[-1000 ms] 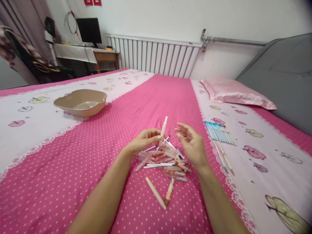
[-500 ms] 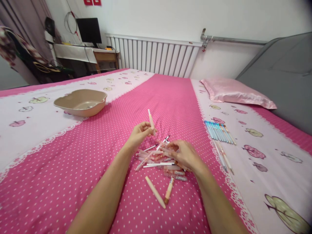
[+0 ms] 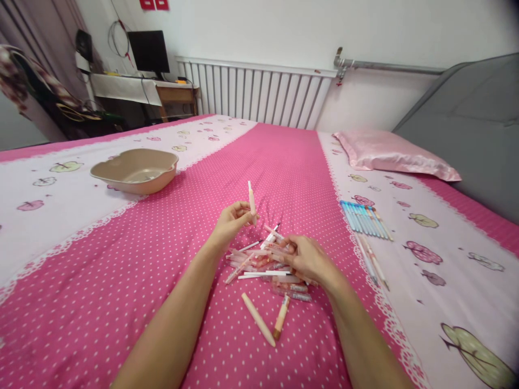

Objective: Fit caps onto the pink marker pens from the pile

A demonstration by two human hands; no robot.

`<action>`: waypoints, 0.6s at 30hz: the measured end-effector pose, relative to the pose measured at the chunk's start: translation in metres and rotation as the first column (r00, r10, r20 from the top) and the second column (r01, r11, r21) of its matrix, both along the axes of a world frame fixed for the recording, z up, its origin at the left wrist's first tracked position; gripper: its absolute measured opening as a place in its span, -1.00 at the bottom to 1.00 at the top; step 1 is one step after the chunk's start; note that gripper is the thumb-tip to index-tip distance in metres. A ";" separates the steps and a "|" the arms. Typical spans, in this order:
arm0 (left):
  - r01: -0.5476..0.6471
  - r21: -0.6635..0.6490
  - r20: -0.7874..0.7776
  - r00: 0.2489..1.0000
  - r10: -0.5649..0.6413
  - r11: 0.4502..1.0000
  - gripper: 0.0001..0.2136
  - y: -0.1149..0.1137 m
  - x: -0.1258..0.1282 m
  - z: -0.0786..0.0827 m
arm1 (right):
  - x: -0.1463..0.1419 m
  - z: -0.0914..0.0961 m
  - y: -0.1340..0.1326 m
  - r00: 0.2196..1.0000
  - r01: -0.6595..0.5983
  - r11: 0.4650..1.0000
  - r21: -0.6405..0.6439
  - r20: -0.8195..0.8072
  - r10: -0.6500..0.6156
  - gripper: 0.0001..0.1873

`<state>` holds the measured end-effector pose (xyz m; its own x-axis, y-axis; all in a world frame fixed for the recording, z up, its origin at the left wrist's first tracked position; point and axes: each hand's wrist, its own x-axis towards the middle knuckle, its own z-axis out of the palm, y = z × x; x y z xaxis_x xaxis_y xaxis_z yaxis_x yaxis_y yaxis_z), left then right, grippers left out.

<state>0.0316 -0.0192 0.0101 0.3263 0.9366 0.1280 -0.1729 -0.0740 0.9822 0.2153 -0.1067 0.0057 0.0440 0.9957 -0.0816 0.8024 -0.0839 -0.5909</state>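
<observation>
Near the middle of the bed, my left hand (image 3: 235, 222) pinches a pale peach pen part (image 3: 252, 202) with a slim white end pointing up. To its right, my right hand (image 3: 306, 256) is curled over a loose pile of pen parts (image 3: 259, 262), with a clear pink pen barrel (image 3: 274, 232) at its fingertips; the fingers partly hide it. White refills (image 3: 263, 274) and clear pink barrels lie crisscrossed in this heap. Closer to me, a cream pen barrel (image 3: 258, 320) and a short peach-and-brown pen part (image 3: 281, 317) rest apart from the heap.
On the right, blue and brown pens (image 3: 365, 220) lie in a row, with two more pens (image 3: 372, 260) below. A beige basin (image 3: 135, 170) stands at left. Farther off are a pink pillow (image 3: 395, 153), grey headboard (image 3: 474, 124), radiator (image 3: 255, 92) and desk (image 3: 174, 93).
My left hand has tipped the peach pen part slightly more upright. At my right fingertips, the clear pink barrel has shifted up and to the right over the heap.
</observation>
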 end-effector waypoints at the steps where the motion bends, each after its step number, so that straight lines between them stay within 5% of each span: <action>1: 0.001 0.000 0.000 1.000 -0.001 1.000 -0.69 0.000 0.000 0.000 | 0.000 0.000 0.000 1.000 0.012 1.000 0.004 -0.009 -0.012 -0.77; 8: 0.005 -0.001 -0.006 1.000 -0.005 1.000 -0.70 0.000 0.000 0.000 | 0.002 -0.001 0.004 0.999 0.043 0.989 0.141 -0.027 -0.039 -0.88; 12: 0.014 0.001 -0.010 1.000 -0.014 1.000 -0.71 0.000 0.001 0.000 | 0.003 0.003 0.007 0.969 0.120 0.967 0.223 -0.237 -0.066 -0.85; 18: 0.058 0.009 -0.026 0.998 -0.058 0.998 -0.72 -0.002 0.002 0.001 | -0.001 0.010 0.009 0.699 0.250 0.952 0.178 -0.714 -0.050 -0.72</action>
